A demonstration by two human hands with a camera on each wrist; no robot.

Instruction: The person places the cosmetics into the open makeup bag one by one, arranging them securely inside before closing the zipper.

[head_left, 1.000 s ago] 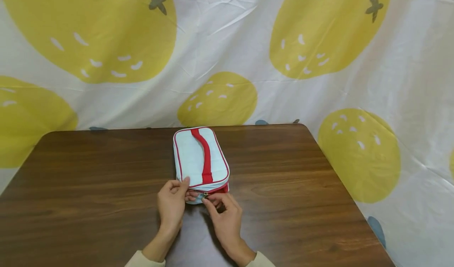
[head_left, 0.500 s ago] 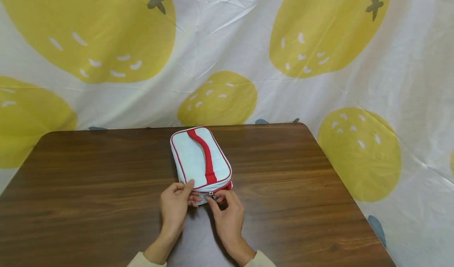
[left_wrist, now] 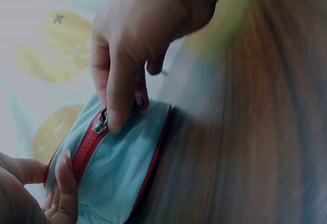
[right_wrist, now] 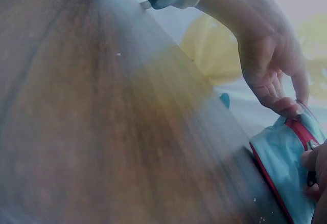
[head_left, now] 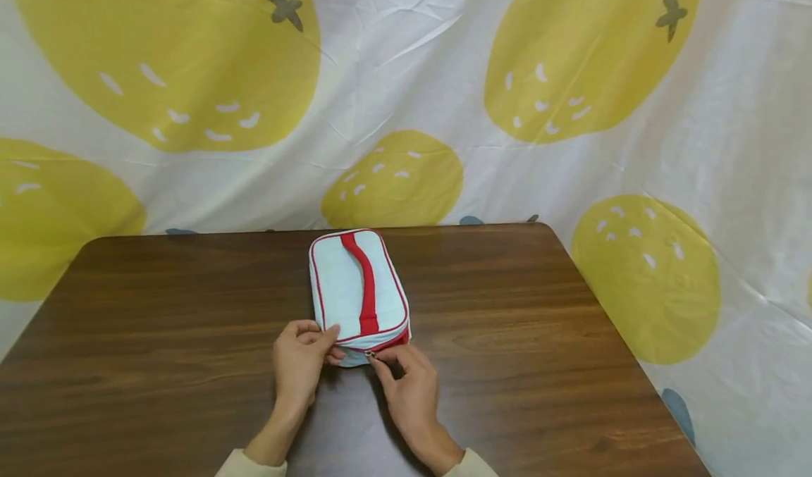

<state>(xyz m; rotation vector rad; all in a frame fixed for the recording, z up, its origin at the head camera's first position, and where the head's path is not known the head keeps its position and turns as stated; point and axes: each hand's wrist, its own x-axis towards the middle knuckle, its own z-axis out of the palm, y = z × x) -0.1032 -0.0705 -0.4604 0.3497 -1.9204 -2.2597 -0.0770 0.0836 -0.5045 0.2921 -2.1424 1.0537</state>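
Note:
A light-blue, soft zip bag [head_left: 342, 287] with red piping lies on the table, its red strap handle [head_left: 368, 287] running lengthwise over the lid. My left hand [head_left: 298, 364] pinches the lid's edge at the near left corner, thumb on top. With thumb and forefinger, my right hand [head_left: 409, 385] pinches the zipper pull [left_wrist: 103, 119] on the near side. Red shows at the bag's near right corner, where the lid edge stands apart from the body. Along the closed stretch between the hands, the red zipper [left_wrist: 86, 155] is visible in the left wrist view. The bag's inside is hidden.
The dark brown wooden table [head_left: 539, 364] extends to both sides of the bag. Behind it hangs a white curtain [head_left: 406, 54] printed with large yellow fruit, close to the table's far edge.
The bag's near end swung slightly right, then back left. Both hands kept their grip, and the left hand now sits a little farther left.

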